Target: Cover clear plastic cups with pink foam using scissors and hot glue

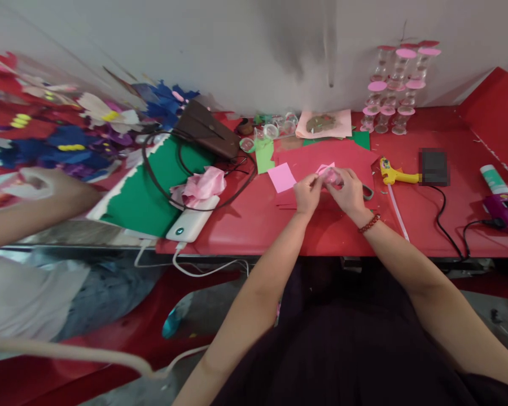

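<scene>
My left hand [308, 194] and my right hand [347, 193] meet over red sheets on the table, both closed on a small pink piece [331, 174] that looks partly clear. Fingers cover much of its shape. A square pink paper [281, 177] lies just left of my left hand. Scissors [367, 193] show one handle beside my right hand. Farther right rests a yellow glue gun [400, 175] with a clear stick under it.
A brown bag [207, 128], pink cloth [201, 187] and white power bank [192, 221] are left. Clear cups [271, 131] and stacked cups with pink discs [389, 93] stand behind. Another person's hand [63, 192] is far left, near colourful felt flowers [71, 148].
</scene>
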A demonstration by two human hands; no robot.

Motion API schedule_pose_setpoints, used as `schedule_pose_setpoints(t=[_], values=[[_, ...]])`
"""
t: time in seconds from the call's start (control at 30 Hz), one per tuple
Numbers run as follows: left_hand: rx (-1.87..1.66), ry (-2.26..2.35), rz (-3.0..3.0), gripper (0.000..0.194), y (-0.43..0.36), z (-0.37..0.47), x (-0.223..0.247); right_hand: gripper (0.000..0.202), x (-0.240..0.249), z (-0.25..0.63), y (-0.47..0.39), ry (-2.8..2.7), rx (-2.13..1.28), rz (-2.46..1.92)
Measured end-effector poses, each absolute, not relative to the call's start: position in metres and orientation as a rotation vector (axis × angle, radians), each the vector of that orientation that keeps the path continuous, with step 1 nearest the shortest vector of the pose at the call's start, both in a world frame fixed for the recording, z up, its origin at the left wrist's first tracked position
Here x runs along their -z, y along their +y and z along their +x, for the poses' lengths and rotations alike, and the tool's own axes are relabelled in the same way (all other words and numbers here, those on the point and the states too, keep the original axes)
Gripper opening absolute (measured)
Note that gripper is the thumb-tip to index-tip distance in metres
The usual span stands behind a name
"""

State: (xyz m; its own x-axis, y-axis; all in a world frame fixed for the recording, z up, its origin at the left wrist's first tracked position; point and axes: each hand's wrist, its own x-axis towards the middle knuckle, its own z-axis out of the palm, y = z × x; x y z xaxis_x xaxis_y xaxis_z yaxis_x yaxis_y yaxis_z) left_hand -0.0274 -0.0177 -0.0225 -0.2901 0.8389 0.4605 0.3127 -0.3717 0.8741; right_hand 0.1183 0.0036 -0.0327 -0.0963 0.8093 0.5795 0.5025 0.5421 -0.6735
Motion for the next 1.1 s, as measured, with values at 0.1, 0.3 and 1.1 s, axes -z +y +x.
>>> schedule_pose_setpoints(t=[0.1,0.3,1.1], values=[[-1.666,1.329,1.519,0.045,-0.018,-0.024,0.022,0.037,0.031,0.119,0.005,-1.722,-0.392,-1.126],[-1.617,1.271,1.373,0.041,-0.015,-0.022,0.022,0.036,0.029,0.120,0.008,-1.663,-0.467,-1.168],[-1.850,1.335,1.054,0.024,0.001,-0.037,0.026,0.054,0.032,0.118,0.016,-1.473,-1.136,-0.839]])
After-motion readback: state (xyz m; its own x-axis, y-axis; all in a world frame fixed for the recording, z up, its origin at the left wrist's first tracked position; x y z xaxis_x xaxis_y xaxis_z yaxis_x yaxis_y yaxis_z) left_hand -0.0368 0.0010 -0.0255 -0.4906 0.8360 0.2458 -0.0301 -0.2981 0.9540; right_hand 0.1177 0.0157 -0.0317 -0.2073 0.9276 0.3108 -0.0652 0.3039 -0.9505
